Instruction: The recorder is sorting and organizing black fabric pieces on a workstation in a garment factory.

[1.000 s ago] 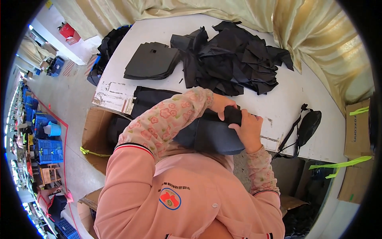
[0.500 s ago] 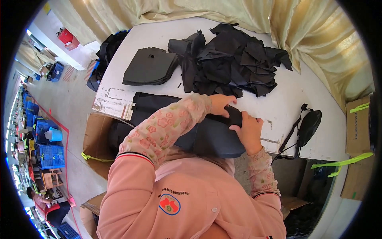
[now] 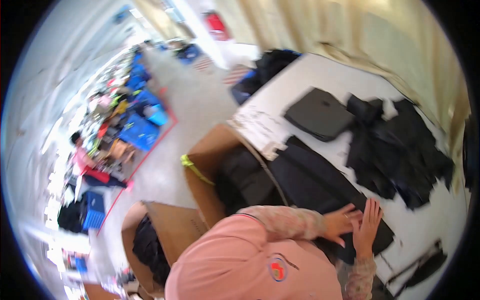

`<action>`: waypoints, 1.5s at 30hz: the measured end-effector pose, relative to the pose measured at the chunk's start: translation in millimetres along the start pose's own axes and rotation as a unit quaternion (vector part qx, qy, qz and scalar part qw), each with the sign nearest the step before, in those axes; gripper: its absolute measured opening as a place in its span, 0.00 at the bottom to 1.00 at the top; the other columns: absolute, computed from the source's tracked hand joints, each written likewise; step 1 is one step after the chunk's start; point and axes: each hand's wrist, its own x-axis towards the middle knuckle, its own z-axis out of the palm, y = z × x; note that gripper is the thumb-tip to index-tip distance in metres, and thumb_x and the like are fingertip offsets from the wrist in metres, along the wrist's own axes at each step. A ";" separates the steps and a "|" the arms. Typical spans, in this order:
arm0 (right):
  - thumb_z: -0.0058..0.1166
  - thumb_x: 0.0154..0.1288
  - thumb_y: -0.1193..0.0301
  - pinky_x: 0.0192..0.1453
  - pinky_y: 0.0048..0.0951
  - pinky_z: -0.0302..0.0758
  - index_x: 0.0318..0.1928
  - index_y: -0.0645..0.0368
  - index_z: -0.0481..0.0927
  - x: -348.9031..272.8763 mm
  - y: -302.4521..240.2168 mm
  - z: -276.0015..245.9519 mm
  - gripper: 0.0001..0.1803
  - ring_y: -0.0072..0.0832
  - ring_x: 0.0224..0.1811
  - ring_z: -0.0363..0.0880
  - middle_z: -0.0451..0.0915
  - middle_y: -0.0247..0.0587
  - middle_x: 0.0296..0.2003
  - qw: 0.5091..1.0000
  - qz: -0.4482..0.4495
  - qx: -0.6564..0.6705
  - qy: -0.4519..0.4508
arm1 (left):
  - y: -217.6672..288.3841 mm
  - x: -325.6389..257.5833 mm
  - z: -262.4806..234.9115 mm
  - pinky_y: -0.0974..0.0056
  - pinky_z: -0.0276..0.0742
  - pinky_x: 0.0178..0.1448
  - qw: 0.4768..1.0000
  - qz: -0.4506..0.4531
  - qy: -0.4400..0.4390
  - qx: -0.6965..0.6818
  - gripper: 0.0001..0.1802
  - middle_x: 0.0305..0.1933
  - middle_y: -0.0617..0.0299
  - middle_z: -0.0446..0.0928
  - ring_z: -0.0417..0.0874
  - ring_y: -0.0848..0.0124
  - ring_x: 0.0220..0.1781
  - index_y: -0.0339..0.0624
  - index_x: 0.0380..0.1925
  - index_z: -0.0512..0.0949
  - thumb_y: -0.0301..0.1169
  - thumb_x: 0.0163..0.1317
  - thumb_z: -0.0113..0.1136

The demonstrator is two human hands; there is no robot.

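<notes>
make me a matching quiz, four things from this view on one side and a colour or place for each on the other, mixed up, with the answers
1 hands
2 stack
3 tie
4 curtain

A cream, behind the table
B on the black fabric
C dark grey, left of the black heap
D yellow-green, on a carton

Pairs: 1-B, 2-C, 3-D, 4-A

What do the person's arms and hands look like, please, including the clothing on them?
The left hand and right hand wear no gloves. Pale sleeve covers with a pinkish floral pattern, blurred here, dress both forearms. Above the left one is a plain pink sleeve, edged with a thin dark band.
</notes>
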 end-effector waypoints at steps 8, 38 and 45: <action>0.36 0.73 0.53 0.77 0.54 0.39 0.69 0.62 0.60 4.3 8.4 28.1 0.33 0.46 0.76 0.50 0.58 0.49 0.71 0.996 -0.013 -0.025 -0.086 | -9.9 -13.3 12.2 0.35 0.22 0.76 1.000 -0.025 0.015 -0.010 0.49 0.74 0.51 0.56 0.39 0.50 0.80 0.40 0.65 0.65 0.65 0.53 0.55; 0.36 0.75 0.62 0.77 0.51 0.43 0.64 0.60 0.68 2.4 19.4 37.8 0.24 0.45 0.74 0.54 0.64 0.45 0.68 0.998 -0.007 -0.007 -0.057 | -15.2 -12.6 17.5 0.33 0.24 0.75 0.998 0.003 0.060 0.009 0.47 0.71 0.47 0.61 0.43 0.49 0.79 0.36 0.61 0.68 0.64 0.52 0.57; 0.35 0.76 0.59 0.76 0.52 0.43 0.63 0.61 0.70 4.3 17.4 38.3 0.25 0.46 0.74 0.54 0.64 0.47 0.68 0.999 0.006 0.002 -0.049 | -14.0 -12.0 10.1 0.33 0.25 0.75 0.999 -0.006 0.035 -0.037 0.46 0.71 0.47 0.61 0.44 0.48 0.78 0.36 0.60 0.69 0.63 0.52 0.57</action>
